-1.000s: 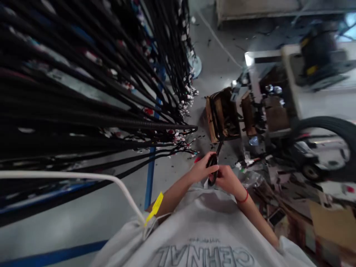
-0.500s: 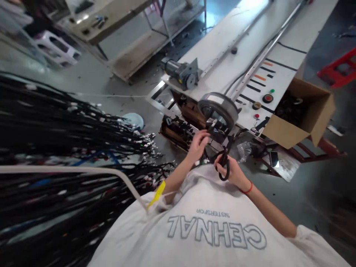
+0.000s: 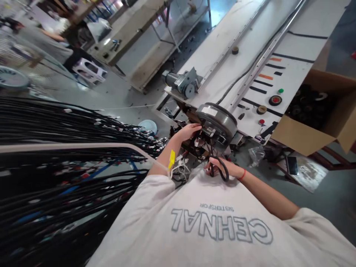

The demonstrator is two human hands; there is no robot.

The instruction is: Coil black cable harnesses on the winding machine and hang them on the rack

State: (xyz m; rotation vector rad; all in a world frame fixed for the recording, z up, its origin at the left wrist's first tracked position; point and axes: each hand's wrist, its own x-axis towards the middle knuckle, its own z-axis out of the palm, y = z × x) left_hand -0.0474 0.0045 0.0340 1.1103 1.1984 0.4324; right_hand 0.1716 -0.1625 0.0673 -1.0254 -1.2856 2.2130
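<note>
My right hand (image 3: 226,167) is closed round the black loop handles of a pair of scissors (image 3: 224,173), close to the front of my shirt. The blades point up toward a dark ring-shaped machine (image 3: 218,118) at the bench end. My left hand (image 3: 189,130) reaches to the left side of that ring, its fingertips pressed together there. Whatever they pinch, if anything, is hidden. Below the ring, dark wires and small white connectors (image 3: 198,142) hang between my hands. A pale cable with a yellow tag (image 3: 171,159) runs past my left forearm.
Thick bundles of black cables (image 3: 69,126) fill the left side. A long white bench (image 3: 250,48) carries a motor (image 3: 180,82) and tape rolls (image 3: 275,100). An open cardboard box (image 3: 308,137) and a phone (image 3: 292,165) are at right. Another person (image 3: 41,37) is at far left.
My left hand has moved up against the ring, its fingers drawn together. The right hand has turned the scissors and lowered them slightly. The view has shifted left.
</note>
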